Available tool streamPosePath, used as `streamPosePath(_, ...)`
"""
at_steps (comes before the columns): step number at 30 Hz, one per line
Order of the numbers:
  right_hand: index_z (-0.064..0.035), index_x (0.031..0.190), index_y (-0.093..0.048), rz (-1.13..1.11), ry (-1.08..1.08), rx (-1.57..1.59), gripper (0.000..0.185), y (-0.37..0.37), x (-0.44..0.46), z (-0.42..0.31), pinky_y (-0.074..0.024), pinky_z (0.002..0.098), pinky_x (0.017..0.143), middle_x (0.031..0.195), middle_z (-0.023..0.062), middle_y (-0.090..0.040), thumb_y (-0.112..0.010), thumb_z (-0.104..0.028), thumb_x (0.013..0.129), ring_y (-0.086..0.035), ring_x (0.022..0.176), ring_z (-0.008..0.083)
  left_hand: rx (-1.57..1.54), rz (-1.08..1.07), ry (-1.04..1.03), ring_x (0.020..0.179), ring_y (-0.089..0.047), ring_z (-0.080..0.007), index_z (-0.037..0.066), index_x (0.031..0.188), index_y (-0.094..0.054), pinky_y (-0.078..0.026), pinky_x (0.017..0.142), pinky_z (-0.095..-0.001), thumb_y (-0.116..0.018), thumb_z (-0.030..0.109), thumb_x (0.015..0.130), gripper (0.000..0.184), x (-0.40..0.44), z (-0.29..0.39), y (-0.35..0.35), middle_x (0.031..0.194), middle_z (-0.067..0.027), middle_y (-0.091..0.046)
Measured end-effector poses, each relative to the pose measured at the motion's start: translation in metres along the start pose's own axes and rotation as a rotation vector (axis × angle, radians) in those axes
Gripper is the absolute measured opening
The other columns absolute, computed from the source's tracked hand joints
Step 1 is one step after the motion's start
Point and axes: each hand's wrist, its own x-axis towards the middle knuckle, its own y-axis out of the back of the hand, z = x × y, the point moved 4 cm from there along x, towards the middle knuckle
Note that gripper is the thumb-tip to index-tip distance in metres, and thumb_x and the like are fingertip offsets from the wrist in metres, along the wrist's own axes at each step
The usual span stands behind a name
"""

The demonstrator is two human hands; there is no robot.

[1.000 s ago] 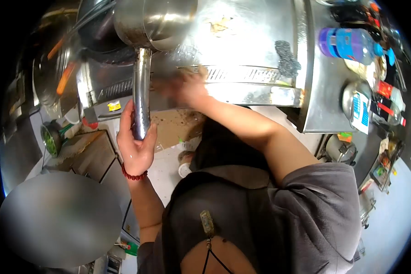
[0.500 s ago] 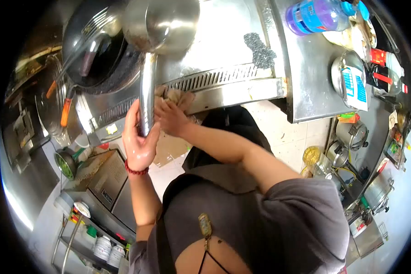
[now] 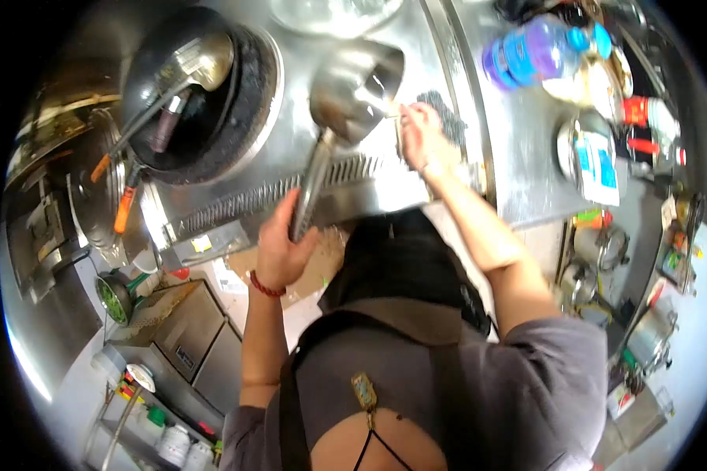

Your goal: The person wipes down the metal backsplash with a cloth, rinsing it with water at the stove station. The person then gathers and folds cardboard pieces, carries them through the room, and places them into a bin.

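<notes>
My left hand [image 3: 285, 245], with a red bead bracelet at its wrist, is wrapped round the metal handle of a steel pan [image 3: 353, 94]. The pan is tilted above the steel stove top [image 3: 291, 145]. My right hand [image 3: 424, 137] is at the pan's right side, its fingers bent near the rim. Whatever lies under those fingers is too blurred to make out. Just right of this hand a dark mesh scrubber [image 3: 449, 124] lies on the steel surface.
A black wok [image 3: 153, 67] with ladles sits on the burner at the left. On the right counter [image 3: 518, 177] are a purple-liquid bottle [image 3: 526, 55] and a labelled container [image 3: 593, 161]. Orange-handled tools [image 3: 126, 208] hang over the left edge.
The pan and my left hand have moved right, uncovering the burner. My right hand has gone from the stove's front edge, where it held a brownish cloth, to the pan's right side.
</notes>
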Motion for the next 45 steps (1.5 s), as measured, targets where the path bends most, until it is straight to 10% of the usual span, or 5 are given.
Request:
streamPosePath(8, -0.0015, 0.084, -0.059, -0.191, -0.353, 0.193, 0.018, -0.052, 0.118, 0.000, -0.0498, 0.0440, 0.067, 0.076, 0.0201, -0.063, -0.049, -0.017, 0.085, -0.063, 0.074, 0.0347, 0.346, 0.136, -0.171, 0.100, -0.054, -0.0442, -0.004, 0.131, -0.036, -0.046, 0.086, -0.0437, -0.056, -0.002, 0.074, 0.060, 0.075, 0.061, 0.033, 0.112, -0.0288, -0.053)
streamPosePath(16, -0.0126, 0.097, -0.058, -0.196, 0.266, -0.267, 0.017, -0.037, 0.084, 0.004, -0.0399, 0.0399, 0.071, 0.088, 0.0081, -0.053, -0.060, -0.015, 0.079, -0.052, 0.084, 0.0285, 0.545, 0.205, 0.213, 0.091, -0.059, -0.0407, -0.010, 0.121, -0.039, -0.049, 0.081, -0.0442, -0.057, 0.003, 0.073, 0.052, 0.257, 0.022, 0.004, 0.104, -0.0315, -0.055)
streamPosePath(30, -0.0090, 0.100, -0.056, -0.215, 0.152, -0.018, 0.035, -0.030, 0.086, 0.012, -0.0430, 0.0427, 0.082, 0.103, 0.0146, -0.051, -0.060, -0.011, 0.065, -0.049, 0.100, 0.0373, -2.161, -0.082, 0.401, 0.055, -0.045, -0.0117, -0.007, 0.085, -0.035, -0.043, 0.043, -0.0193, -0.052, -0.002, 0.081, 0.018, 0.370, 0.083, 0.059, 0.073, -0.0081, -0.041)
streamPosePath(39, -0.0012, 0.076, -0.054, 0.026, -0.249, 0.216, 0.031, -0.037, 0.135, 0.061, -0.0412, 0.0326, 0.059, 0.064, 0.0105, -0.049, -0.071, -0.027, 0.076, -0.046, 0.060, 0.0191, -1.362, -0.048, 0.420, 0.056, -0.047, -0.0096, -0.002, 0.085, -0.050, -0.037, 0.044, -0.0203, -0.058, 0.003, 0.081, 0.011, 0.257, 0.080, 0.059, 0.076, -0.0095, -0.053)
streamPosePath(45, -0.0006, 0.096, -0.065, 0.095, 0.074, -0.037, 0.024, -0.083, 0.161, 0.046, -0.0436, 0.0403, 0.086, 0.102, 0.0222, -0.061, -0.057, -0.015, 0.079, -0.056, 0.097, 0.0349, -0.939, -0.208, 0.415, 0.053, -0.052, -0.0114, 0.000, 0.100, -0.050, -0.039, 0.041, -0.0256, -0.057, 0.000, 0.080, 0.021, 0.156, 0.067, 0.058, 0.074, -0.0079, -0.056)
